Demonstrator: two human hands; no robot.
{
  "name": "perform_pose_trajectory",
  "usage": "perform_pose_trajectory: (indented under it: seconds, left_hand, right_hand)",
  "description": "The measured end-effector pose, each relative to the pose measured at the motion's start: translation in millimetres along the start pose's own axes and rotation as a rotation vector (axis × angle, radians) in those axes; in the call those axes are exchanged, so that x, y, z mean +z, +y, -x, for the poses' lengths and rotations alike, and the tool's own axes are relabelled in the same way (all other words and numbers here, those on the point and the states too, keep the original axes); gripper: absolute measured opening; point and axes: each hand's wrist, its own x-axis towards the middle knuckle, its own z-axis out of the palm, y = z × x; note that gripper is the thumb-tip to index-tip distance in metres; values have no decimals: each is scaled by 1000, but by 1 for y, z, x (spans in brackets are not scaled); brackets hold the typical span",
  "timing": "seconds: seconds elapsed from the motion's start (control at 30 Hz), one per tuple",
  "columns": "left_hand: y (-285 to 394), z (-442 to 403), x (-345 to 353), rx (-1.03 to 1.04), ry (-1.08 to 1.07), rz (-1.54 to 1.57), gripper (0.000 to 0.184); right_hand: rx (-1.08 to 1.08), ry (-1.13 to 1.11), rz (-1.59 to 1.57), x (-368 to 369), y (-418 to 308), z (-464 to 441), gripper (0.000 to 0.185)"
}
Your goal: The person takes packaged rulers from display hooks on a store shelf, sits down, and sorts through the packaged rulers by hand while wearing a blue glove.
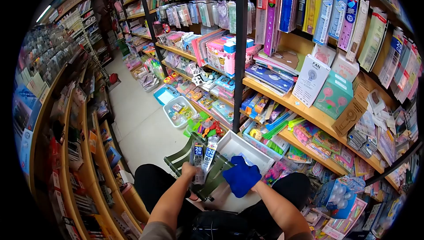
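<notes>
My left hand (190, 170) is closed round two slim ruler packets (204, 158) marked "20 CM", held upright over a green folding stool (214, 180). A bunched blue cloth (242, 176) covers the fingers of my right hand (256, 186), which grips it from the right side. The cloth is beside the stool and over the near part of a white tray (238, 146).
Shelves with hanging ruler packets (327, 10) and a boxed fan (311, 79) rise at the right. A white basket (179, 112) of small goods stands on the floor (137, 112) ahead. Wooden racks (90, 165) line the left.
</notes>
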Motion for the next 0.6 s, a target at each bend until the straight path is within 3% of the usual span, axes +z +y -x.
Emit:
perform_pose_trajectory:
  seconds: [0.07,0.27,0.4,0.47,0.53,0.6]
  left_hand:
    - [3,7,-4,128,-32,209,21]
    - [50,57,-2,297,-158,413,19]
    - [96,104,29,356,-336,398,21]
    - [114,129,41,537,-378,281,19]
    - [102,125,61,520,-539,310,15]
    - [103,134,59,508,-635,326,15]
  right_hand:
    - [-39,8,59,-3,-3,-1,38]
    - [-192,-125,334,-13,-11,-4,35]
    - [34,-98,290,2,-5,-7,34]
    - [295,114,-653,51,46,-28,36]
    - [171,153,150,35,49,-27,39]
    - [426,425,-153,21,51,-31,37]
